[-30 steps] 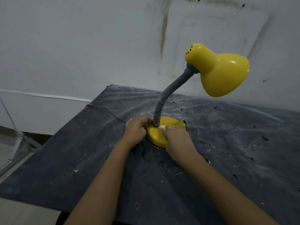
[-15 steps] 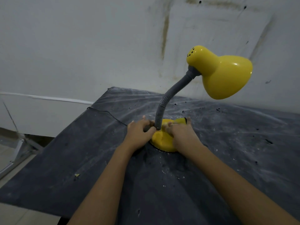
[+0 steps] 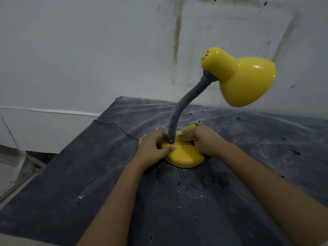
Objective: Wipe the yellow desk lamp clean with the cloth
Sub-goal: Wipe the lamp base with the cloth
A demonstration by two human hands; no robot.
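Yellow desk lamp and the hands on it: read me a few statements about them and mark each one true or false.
1. The lamp shade hangs to the left of the base. False: it hangs out to the right.
2. The left hand holds the lamp base beside the foot of the neck. True.
3. The right hand presses a yellow cloth on the base. True.
4. The neck is yellow. False: it is grey and ribbed.
5. The lamp lies on its side. False: it stands upright on the dark, dusty table cover.
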